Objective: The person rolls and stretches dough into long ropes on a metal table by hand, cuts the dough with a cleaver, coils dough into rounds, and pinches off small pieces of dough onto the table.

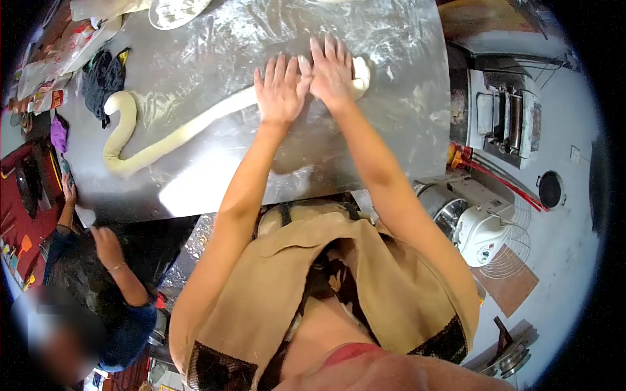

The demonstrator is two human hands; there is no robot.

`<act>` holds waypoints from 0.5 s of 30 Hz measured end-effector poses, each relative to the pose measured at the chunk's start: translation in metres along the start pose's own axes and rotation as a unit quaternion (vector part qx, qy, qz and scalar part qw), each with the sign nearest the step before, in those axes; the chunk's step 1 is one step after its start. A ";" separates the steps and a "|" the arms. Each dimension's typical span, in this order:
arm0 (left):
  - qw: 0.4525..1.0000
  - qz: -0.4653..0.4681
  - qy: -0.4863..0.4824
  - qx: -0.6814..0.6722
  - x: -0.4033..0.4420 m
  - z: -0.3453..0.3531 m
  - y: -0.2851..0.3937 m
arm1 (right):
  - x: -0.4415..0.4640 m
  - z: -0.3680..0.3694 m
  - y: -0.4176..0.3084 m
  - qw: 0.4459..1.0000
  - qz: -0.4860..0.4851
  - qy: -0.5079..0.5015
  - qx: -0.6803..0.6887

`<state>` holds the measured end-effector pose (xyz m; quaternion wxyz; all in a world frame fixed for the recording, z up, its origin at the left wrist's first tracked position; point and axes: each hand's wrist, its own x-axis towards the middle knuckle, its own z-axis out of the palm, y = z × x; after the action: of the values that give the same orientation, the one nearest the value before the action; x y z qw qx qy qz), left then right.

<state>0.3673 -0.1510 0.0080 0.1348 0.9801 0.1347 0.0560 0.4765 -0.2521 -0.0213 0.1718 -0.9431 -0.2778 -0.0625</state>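
Observation:
A long rope of pale dough [179, 133] lies across the floured metal table [228, 176]. It bends back at its far left end and runs up to the right under both hands. My left hand [282, 89] lies flat on the dough with its fingers spread. Beside it, close to touching, my right hand [331, 73] rests flat on the rope near its right end, fingers stretched out. A thick, folded-looking end of dough shows just right of my right hand. The part beneath the palms is hidden.
A bowl of flour [177, 10] stands at the table's far edge. Dark cloth [104, 81] and plastic bags lie at the left. Another person [98, 287] is at the lower left, one hand by the table corner. Machines [482, 234] stand at the right.

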 end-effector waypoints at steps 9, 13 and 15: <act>0.995 -0.099 0.015 -0.002 -0.001 0.009 -0.023 | -0.024 -0.044 0.076 0.994 0.069 -0.034 -0.073; 0.988 -0.126 0.086 0.036 0.029 0.011 -0.036 | 0.015 -0.033 0.117 0.999 -0.017 0.029 -0.036; 0.996 -0.077 0.043 0.023 -0.040 0.009 -0.029 | -0.058 -0.066 0.121 0.997 -0.032 -0.054 -0.048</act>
<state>0.3227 -0.1379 -0.0120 0.1104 0.9662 0.2171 0.0840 0.4926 -0.4000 -0.0070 0.1091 -0.9430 -0.3130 -0.0299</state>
